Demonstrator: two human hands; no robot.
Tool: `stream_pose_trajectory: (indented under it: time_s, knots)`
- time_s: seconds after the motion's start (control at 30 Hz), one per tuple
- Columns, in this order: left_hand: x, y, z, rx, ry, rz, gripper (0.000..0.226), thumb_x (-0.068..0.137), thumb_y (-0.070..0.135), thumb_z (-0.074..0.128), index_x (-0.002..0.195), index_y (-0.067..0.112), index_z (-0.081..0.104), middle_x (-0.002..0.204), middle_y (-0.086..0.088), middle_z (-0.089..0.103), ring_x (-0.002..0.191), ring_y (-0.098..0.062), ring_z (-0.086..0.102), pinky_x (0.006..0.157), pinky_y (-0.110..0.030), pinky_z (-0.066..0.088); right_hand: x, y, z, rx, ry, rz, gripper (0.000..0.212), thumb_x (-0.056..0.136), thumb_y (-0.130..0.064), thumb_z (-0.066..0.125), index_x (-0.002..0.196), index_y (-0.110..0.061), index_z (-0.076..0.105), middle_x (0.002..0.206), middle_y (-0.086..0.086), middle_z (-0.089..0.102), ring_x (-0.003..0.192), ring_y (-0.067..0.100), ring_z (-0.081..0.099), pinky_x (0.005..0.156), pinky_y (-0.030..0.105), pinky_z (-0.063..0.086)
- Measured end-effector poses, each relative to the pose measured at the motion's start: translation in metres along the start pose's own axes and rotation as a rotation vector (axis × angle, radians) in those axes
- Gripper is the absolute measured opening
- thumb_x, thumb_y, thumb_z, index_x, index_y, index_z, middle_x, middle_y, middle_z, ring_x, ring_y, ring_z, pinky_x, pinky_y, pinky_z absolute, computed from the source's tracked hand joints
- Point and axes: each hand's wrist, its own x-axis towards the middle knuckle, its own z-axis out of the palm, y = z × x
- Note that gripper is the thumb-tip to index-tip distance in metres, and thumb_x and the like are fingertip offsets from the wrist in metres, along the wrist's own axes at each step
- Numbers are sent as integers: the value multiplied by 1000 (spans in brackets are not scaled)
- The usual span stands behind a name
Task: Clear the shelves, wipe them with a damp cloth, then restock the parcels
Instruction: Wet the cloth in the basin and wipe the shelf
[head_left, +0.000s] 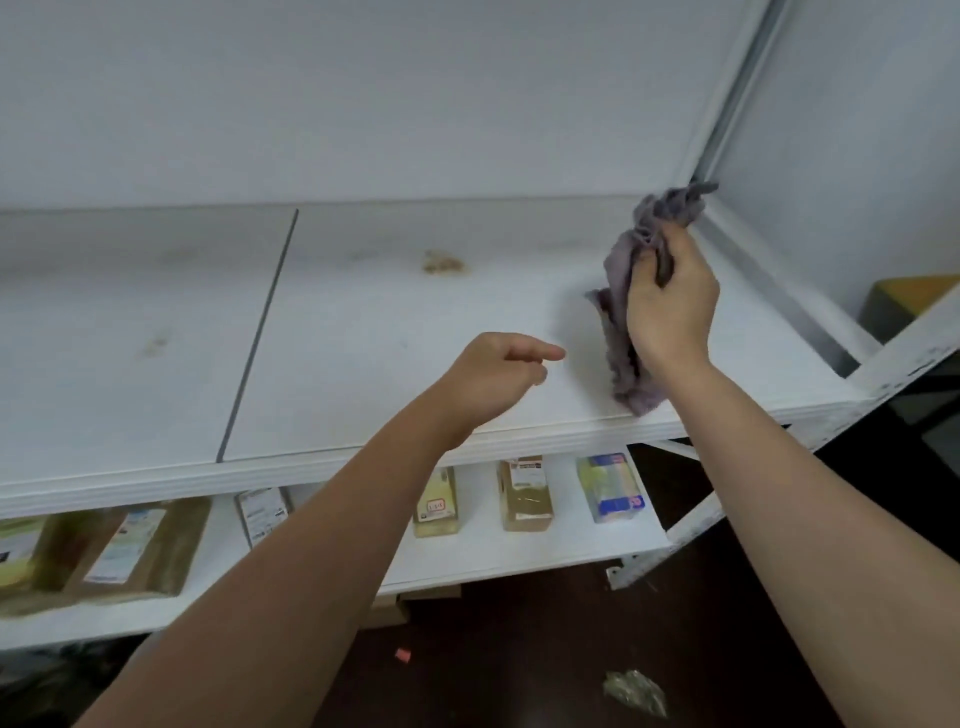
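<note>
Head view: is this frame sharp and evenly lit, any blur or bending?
Head view: soft even light, no glare; wide-angle bending curves the shelf edge; the parcels below look smeared; the cloth casts a faint shadow.

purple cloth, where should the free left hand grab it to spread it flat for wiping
Probably the loose lower tail of the purple cloth, which hangs below the right hand near the front of the upper shelf. The left hand is open just to its left, so come from the left and pinch that hanging end; the top is bunched in the right fist.
</note>
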Motion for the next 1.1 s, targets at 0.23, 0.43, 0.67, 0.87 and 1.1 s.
stream_pose_trajectory:
  time_s: [0.23, 0.43, 0.67, 0.87, 1.1]
  knots:
    - [37, -30, 10, 487, 285, 185, 32, 93, 12, 49, 121, 17, 61, 130, -5, 54, 114, -19, 52, 94, -24, 38, 0, 55, -2, -713, -328, 169, 39, 90, -35, 44, 125, -20, 50, 124, 7, 52, 128, 37, 39, 105, 56, 31]
    - [64, -46, 22, 882, 297, 248, 48, 102, 33, 34, 146, 14, 32, 156, -6, 24, 143, -23, 20, 114, -40, 19, 14, 86, 8, -880, -635, 191, 68, 90, -71, 19, 152, -45, 7, 164, -6, -1, 149, 31, -3, 115, 61, 1]
    - [90, -73, 18, 1091, 217, 274, 54, 102, 40, 20, 150, 14, 22, 161, -3, 11, 149, -19, 2, 120, -42, 0, 38, 134, -35, -898, -574, 315, 69, 93, -67, 20, 155, -38, 9, 164, -7, -1, 151, 21, -1, 118, 56, 4]
    - [92, -78, 21, 1091, 202, 259, 61, 101, 44, 15, 153, 12, 15, 162, -5, 5, 149, -17, -4, 121, -38, -6, 70, 164, -53, -951, -264, 562, 80, 84, -70, 17, 154, -32, 11, 163, 4, 9, 148, 35, 6, 113, 66, 4]
    - [97, -78, 22, 1109, 182, 241, 65, 100, 48, 11, 154, 12, 8, 162, -5, 1, 149, -18, -6, 121, -39, -4, 58, 122, 23, -877, -509, 295, 76, 85, -79, 23, 151, -47, 3, 163, -11, -2, 149, 34, -1, 111, 69, 2]
